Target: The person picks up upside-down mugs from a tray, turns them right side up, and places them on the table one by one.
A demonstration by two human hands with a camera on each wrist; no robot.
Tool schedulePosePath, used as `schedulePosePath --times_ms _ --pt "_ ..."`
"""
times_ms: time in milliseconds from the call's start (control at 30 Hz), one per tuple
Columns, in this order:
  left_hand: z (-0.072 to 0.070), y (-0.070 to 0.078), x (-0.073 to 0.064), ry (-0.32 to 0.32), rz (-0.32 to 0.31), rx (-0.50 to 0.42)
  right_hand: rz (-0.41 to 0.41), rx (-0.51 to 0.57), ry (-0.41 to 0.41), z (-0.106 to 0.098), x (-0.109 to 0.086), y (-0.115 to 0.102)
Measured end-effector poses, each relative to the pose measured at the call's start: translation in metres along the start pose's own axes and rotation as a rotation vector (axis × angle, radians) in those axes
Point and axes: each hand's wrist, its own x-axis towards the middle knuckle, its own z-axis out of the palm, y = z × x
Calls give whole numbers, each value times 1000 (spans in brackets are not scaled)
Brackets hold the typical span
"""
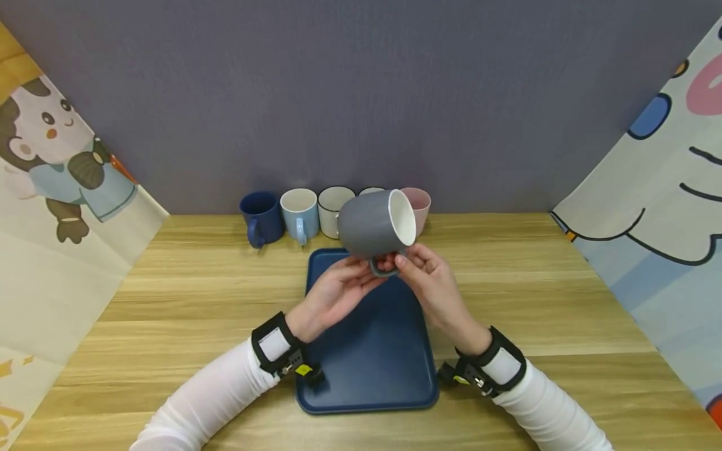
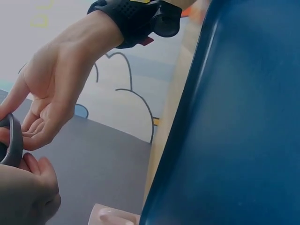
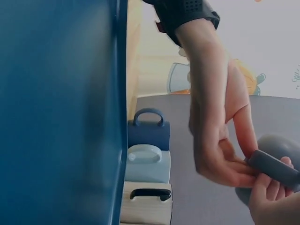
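A dark grey mug [image 1: 369, 225] with a white inside is held up over the far end of a navy tray [image 1: 366, 351]. It lies tilted on its side, mouth to the right and handle [image 1: 382, 272] downward. My right hand [image 1: 440, 294] pinches that handle near the rim; the left wrist view shows its thumb and fingers on the handle loop [image 2: 16, 143]. From the left, my left hand [image 1: 333, 294] supports the mug from below, palm upward. In the right wrist view, the left hand's [image 3: 215, 117] thumb and fingertips grip the handle's end.
Along the back wall stand a navy mug [image 1: 262, 219], a light blue mug [image 1: 299, 216], a white dark-rimmed mug [image 1: 333, 219], another dark-rimmed mug [image 1: 371, 190] mostly hidden behind the grey one, and a pink mug [image 1: 420, 207]. Wooden tabletop [image 1: 536, 294] surrounds the tray.
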Motion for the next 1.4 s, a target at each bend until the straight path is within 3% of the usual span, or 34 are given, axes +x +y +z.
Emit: schedulePosePath --times_ms 233,667,900,1167,1267,1400 --pt "1 -1 0 48 -53 42 70 101 -14 -1 1 -5" --pt "-1 1 3 25 -40 72 166 213 17 -3 3 -10" --pt "-4 7 3 53 -11 240 100 149 74 -7 6 -15" --pt "-11 17 -1 97 83 172 49 123 153 -17 8 -21" --pt "-12 24 -4 172 124 192 40 136 186 -22 10 -23" --pt "-13 32 -7 326 146 202 21 153 232 -31 12 -25"
